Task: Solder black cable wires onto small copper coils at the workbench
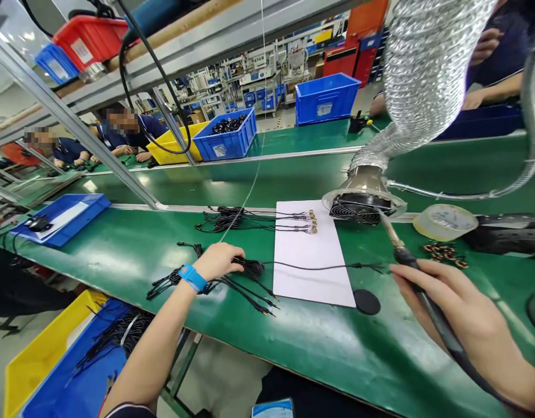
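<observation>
My left hand (219, 260), with a blue band at the wrist, is closed round a coiled black cable (251, 267) on the green bench. From this coil one lead runs right across a white sheet (311, 284) to my right hand (459, 307). A soldering iron (430, 307) is held in my right hand, its tip pointing up and left near the fan of a fume extractor (358, 206). Below my left hand lie more black cables (245, 296). Another cable bundle (228, 219) reaches the sheet's top, ending at small brass-coloured parts (313, 222).
Right of the fan are a tape roll (445, 222) and small copper-coloured parts (445, 253). A black disc (367, 302) sits by the sheet. A blue tray (67, 217) is at the left, bins (226, 136) stand behind. Other people sit across the line.
</observation>
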{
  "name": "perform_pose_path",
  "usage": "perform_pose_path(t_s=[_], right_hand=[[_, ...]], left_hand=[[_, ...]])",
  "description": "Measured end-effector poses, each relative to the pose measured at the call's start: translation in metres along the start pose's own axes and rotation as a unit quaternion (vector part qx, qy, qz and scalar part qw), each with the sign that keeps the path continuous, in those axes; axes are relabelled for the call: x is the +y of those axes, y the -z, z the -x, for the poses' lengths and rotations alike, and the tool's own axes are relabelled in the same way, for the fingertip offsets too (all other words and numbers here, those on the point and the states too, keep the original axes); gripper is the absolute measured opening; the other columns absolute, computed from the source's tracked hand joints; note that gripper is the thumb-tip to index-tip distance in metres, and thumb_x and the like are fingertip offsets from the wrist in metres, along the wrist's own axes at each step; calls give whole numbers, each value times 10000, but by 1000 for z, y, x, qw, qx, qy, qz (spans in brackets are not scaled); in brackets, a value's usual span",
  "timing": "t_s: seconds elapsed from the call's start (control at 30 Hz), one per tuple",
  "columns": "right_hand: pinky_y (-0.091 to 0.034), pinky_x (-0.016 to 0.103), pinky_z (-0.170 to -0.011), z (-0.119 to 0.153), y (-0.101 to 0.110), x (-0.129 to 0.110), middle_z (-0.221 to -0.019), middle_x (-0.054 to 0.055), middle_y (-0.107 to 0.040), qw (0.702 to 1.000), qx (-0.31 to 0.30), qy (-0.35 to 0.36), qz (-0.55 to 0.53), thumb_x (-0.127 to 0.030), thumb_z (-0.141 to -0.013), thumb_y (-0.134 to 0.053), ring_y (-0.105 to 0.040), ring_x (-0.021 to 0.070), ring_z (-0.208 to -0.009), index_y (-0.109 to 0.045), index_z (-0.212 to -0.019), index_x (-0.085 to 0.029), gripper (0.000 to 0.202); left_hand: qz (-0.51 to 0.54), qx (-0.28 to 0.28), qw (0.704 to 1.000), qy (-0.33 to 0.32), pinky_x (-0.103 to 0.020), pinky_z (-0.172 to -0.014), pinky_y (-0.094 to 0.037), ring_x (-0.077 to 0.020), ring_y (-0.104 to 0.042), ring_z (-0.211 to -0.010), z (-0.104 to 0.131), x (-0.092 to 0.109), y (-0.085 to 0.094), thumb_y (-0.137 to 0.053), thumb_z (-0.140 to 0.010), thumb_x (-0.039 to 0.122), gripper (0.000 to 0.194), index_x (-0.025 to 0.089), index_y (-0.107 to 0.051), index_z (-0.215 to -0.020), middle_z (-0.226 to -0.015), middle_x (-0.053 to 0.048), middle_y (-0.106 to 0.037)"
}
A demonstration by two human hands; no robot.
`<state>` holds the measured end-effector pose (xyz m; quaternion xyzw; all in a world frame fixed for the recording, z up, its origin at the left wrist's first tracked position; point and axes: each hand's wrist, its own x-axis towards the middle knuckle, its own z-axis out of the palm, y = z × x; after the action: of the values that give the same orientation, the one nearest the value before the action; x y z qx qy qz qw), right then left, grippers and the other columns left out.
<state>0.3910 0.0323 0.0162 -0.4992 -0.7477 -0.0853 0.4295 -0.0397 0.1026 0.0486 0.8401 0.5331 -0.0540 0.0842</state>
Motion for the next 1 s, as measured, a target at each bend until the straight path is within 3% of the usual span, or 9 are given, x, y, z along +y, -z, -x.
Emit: perform_pose_path(t_s=[0.1, 0.2, 0.3, 0.37, 0.47, 0.6, 0.77, 0.87, 1.0], right_hand=[[-487, 328, -672, -33, -24, -2, -1082, 121, -639, 995, -64, 64, -51, -385, -1020, -402, -658, 208, -869, -637, -1269, -286, 356], [-488, 332, -711, -54, -67, 4, -1125, 123, -618, 983, -156, 80, -47, -264, -998, -395, -631, 232, -916, -583, -1314, -253, 368], [-469, 319, -698, -59, -114, 13, -1046, 109, -611, 975, -193, 106, -32, -113, -927, -404, -605, 221, -843, -570, -1306, -229, 430], [-456, 312, -679, -57, -140, 21, -1031, 114, -604, 972, -194, 134, -15, -55, -882, -404, -588, 211, -796, -571, -1277, -205, 455], [-428, 299, -634, -54, -168, 31, -990, 101, -594, 970, -189, 150, 0, -54, -877, -409, -571, 201, -744, -577, -1237, -203, 424], [-389, 292, -608, -54, -175, 32, -971, 92, -591, 975, -174, 136, 2, -33, -857, -395, -549, 196, -718, -581, -1229, -209, 451], [-396, 291, -636, -58, -168, 18, -980, 96, -612, 981, -167, 95, 10, -27, -864, -442, -547, 192, -735, -603, -1197, -209, 412], [-396, 281, -639, -58, -169, 19, -942, 72, -606, 982, -171, 73, 33, -42, -879, -468, -541, 184, -728, -609, -1178, -235, 383], [-388, 287, -628, -56, -166, 19, -930, 68, -595, 983, -167, 65, 39, -35, -881, -460, -523, 181, -699, -604, -1185, -222, 385]], left_hand=[[-43, 45, 996, 66, -305, -726, -430, -272, -674, -869, -1, -26, 32, -756, -821, 365, 247, 272, -743, -1049, -901, -58, -755], [-43, 58, 990, 125, -339, -813, -461, -299, -666, -962, -17, -47, 50, -790, -777, 288, 206, 234, -754, -972, -933, -85, -747], [-28, 55, 986, 155, -372, -867, -505, -281, -666, -977, -34, -52, 48, -807, -776, 290, 198, 169, -737, -915, -965, -116, -729], [-20, 63, 982, 176, -410, -890, -543, -227, -659, -989, -39, -52, 41, -684, -909, 357, 273, 149, -681, -1085, -1096, -103, -690], [-10, 87, 974, 209, -433, -902, -565, -228, -637, -1065, -38, -53, 31, -607, -968, 365, 350, 163, -598, -1254, -1256, -111, -615], [1, 98, 972, 215, -431, -903, -560, -227, -640, -1053, -35, -55, 19, -624, -957, 359, 329, 156, -618, -1217, -1224, -109, -631], [35, 114, 982, 150, -342, -820, -505, -237, -663, -899, -42, -43, 8, -657, -900, 320, 206, 153, -710, -1007, -953, -116, -730], [92, 124, 984, 86, -300, -722, -470, -207, -649, -770, -46, -23, 3, -584, -917, 391, 262, 184, -729, -984, -849, -63, -735], [228, 113, 966, 36, -287, -695, -448, -197, -629, -744, -49, 21, -6, -553, -914, 405, 291, 184, -741, -921, -841, -47, -733]])
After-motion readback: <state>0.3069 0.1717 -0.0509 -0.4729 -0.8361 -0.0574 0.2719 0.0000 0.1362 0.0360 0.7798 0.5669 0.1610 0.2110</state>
